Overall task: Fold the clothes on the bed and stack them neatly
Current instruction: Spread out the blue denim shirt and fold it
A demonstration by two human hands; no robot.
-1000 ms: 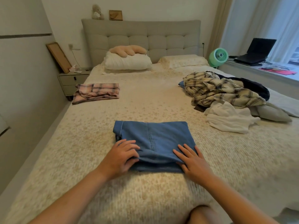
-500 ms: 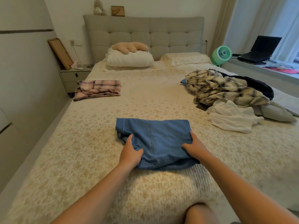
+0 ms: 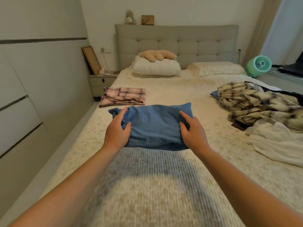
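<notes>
A folded blue denim garment (image 3: 154, 126) is held off the bed (image 3: 172, 92), its shadow on the cover below. My left hand (image 3: 117, 130) grips its left side, thumb on top. My right hand (image 3: 192, 131) grips its right side the same way. A folded pink plaid garment (image 3: 123, 96) lies on the bed's left side, just beyond the denim. On the right lies an unfolded heap: a beige plaid shirt (image 3: 255, 104), a white garment (image 3: 275, 141) and dark clothing behind.
Two pillows (image 3: 155, 67) and a plush toy lie at the headboard. A nightstand (image 3: 100, 84) stands left of the bed, close to a wall of cupboards. A green fan (image 3: 259, 64) sits on the window ledge at right.
Both hands went from pressing flat on the denim to gripping its sides. The denim rose off the bed and moved away from me toward the pink plaid garment.
</notes>
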